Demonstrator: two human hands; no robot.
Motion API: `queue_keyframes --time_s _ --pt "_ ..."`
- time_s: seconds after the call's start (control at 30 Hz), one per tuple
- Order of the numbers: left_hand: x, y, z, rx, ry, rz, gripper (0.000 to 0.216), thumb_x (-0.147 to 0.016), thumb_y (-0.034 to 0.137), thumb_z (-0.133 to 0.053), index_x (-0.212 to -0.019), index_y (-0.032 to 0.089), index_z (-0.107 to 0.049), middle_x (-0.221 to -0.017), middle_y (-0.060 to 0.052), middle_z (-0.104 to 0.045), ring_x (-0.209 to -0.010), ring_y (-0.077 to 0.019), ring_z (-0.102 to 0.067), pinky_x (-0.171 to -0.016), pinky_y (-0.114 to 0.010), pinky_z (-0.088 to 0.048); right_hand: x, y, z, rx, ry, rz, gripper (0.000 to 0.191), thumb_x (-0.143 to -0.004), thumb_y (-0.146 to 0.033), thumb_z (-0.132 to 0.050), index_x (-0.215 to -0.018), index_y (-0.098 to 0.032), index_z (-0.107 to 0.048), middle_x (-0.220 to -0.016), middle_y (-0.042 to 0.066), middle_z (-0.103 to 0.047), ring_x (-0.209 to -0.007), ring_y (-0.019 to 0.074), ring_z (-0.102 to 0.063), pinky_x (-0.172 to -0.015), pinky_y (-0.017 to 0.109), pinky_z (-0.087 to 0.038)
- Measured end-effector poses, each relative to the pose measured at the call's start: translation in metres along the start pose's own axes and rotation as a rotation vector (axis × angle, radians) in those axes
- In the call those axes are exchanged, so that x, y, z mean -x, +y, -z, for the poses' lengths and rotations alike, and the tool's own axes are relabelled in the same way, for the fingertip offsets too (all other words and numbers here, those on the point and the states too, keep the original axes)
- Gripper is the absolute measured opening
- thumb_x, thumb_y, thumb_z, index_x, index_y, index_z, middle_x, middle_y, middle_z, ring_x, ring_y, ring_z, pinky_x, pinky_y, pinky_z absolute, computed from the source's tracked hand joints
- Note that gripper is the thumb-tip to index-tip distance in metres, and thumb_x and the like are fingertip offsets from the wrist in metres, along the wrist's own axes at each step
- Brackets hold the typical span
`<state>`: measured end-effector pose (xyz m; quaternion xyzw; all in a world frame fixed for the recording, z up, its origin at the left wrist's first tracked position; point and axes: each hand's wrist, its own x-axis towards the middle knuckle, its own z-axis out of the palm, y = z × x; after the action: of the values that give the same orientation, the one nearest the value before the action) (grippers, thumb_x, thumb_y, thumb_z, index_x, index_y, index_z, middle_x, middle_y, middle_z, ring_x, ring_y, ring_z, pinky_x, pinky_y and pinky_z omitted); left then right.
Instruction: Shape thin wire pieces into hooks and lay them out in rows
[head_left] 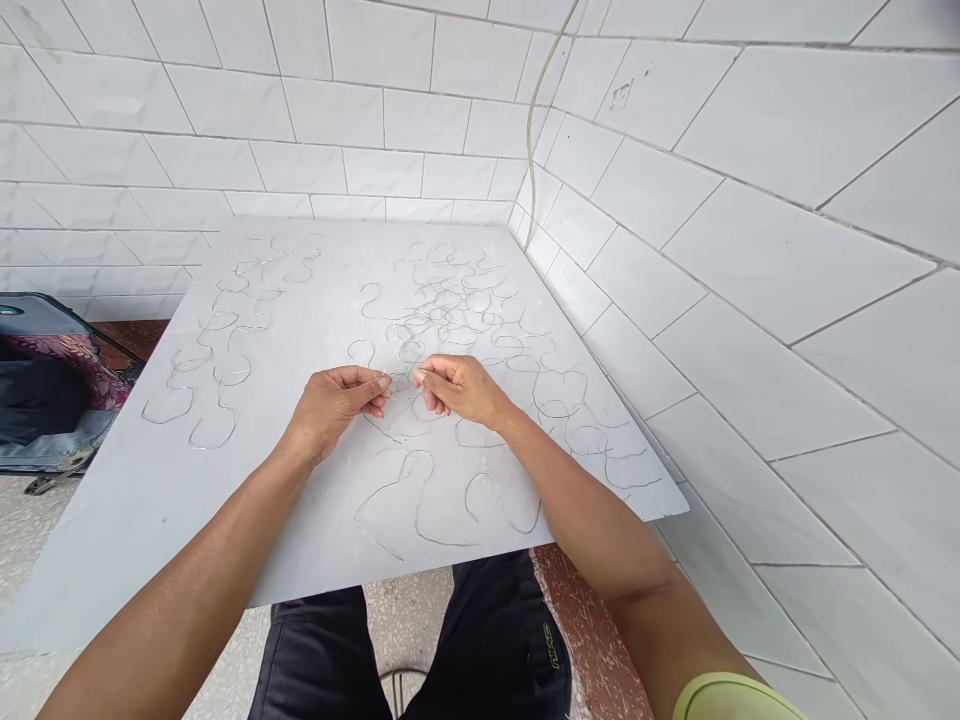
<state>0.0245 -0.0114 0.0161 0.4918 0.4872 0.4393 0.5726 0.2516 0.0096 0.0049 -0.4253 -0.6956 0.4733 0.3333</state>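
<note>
My left hand (341, 398) and my right hand (459, 387) are close together above the middle of a white board (135, 500). Each pinches one end of a thin bent wire piece (403, 378) between thumb and fingertips. A tangled heap of similar curved wire pieces (457, 300) lies just beyond my hands. A tidier row of bent wire shapes (225, 340) is laid out on the board's left part. More loose wire curves (420, 500) lie on the board nearer to me, between my forearms.
White tiled walls stand behind and to the right of the board. A thin cable (534, 130) hangs down the corner. A dark bag (45, 380) sits on the floor at left. My knees in dark trousers (420, 650) show under the board's near edge.
</note>
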Motion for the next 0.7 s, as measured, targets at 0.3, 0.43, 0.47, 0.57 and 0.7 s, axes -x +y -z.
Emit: queue_keyframes --time_s 0.3,0.43,0.47,0.57,0.7 --pt "-0.002 -0.016 -0.003 -0.1 0.037 -0.035 0.026 -0.081 0.041 -0.079 -0.08 0.016 -0.075 -0.079 -0.005 -0.072 -0.063 -0.0139 -0.063 -0.068 -0.031 -0.055 -0.001 0.009 -0.014 0.296 0.084 0.021 0.038 -0.106 -0.041 -0.042 -0.074 -0.022 -0.043 -0.063 -0.002 -0.061 -0.056 0.0122 -0.052 -0.056 0.026 -0.04" --pt "0.0 -0.013 0.0 -0.136 0.131 -0.074 0.036 -0.09 0.052 -0.067 -0.083 0.016 -0.072 -0.084 -0.006 -0.073 -0.062 -0.013 -0.062 -0.065 -0.029 -0.052 0.003 -0.01 -0.012 0.474 0.1 0.035 0.036 -0.108 -0.039 -0.038 -0.076 -0.023 -0.038 -0.062 -0.003 -0.058 -0.056 0.0131 -0.051 -0.056 0.027 -0.036" --pt "0.0 -0.013 0.002 -0.132 0.167 -0.085 0.039 -0.092 0.054 -0.064 -0.084 0.017 -0.072 -0.085 -0.006 -0.073 -0.063 -0.0131 -0.061 -0.064 -0.029 -0.051 0.003 -0.018 -0.01 0.51 0.113 0.038 0.036 -0.108 -0.039 -0.038 -0.076 -0.023 -0.038 -0.062 -0.002 -0.057 -0.056 0.0132 -0.052 -0.055 0.027 -0.036" --pt "-0.006 -0.017 0.008 -0.134 0.261 -0.113 0.039 -0.095 0.054 -0.058 -0.087 0.018 -0.071 -0.085 -0.006 -0.072 -0.065 -0.0149 -0.06 -0.059 -0.028 -0.048 -0.003 -0.049 -0.003 0.59 0.123 0.046 0.036 -0.109 -0.04 -0.037 -0.078 -0.023 -0.039 -0.063 -0.001 -0.058 -0.056 0.0136 -0.053 -0.053 0.027 -0.034" --pt "-0.018 -0.03 0.012 -0.267 0.331 -0.155 0.029 -0.094 0.04 -0.056 -0.08 0.019 -0.069 -0.078 -0.005 -0.072 -0.063 -0.0154 -0.057 -0.06 -0.029 -0.044 -0.044 -0.076 -0.008 0.62 0.077 0.029 0.036 -0.109 -0.039 -0.04 -0.077 -0.022 -0.04 -0.065 0.0 -0.061 -0.052 0.0119 -0.054 -0.05 0.025 -0.037"
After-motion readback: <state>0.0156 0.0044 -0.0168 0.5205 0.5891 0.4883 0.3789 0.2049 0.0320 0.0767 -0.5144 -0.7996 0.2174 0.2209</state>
